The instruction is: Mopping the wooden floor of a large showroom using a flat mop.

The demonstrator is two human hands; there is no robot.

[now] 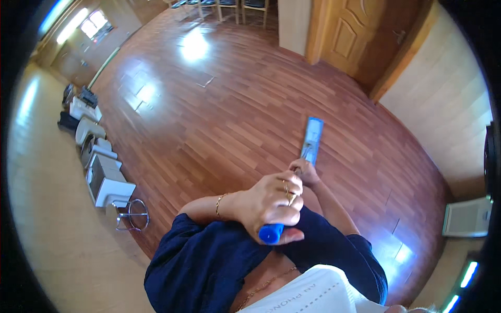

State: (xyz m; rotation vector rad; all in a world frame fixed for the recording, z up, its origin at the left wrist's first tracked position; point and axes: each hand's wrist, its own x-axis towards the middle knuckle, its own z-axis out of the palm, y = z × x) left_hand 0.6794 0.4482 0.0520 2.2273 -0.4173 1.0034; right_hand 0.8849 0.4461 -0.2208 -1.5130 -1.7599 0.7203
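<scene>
A flat mop with a pale blue head rests on the wooden floor ahead of me. Its handle runs back toward my body and ends in a blue cap. Near that top end, my left hand is wrapped round the handle; it wears rings, and a bracelet circles the wrist. Lower on the pole, closer to the mop head, my right hand grips too, partly hidden behind the left. Most of the pole between them is covered by my hands.
Along the left wall stand several white and grey boxy items and a round chrome frame. Chairs line the far side. A wooden door is at the far right, and a white box-shaped unit stands near the right wall.
</scene>
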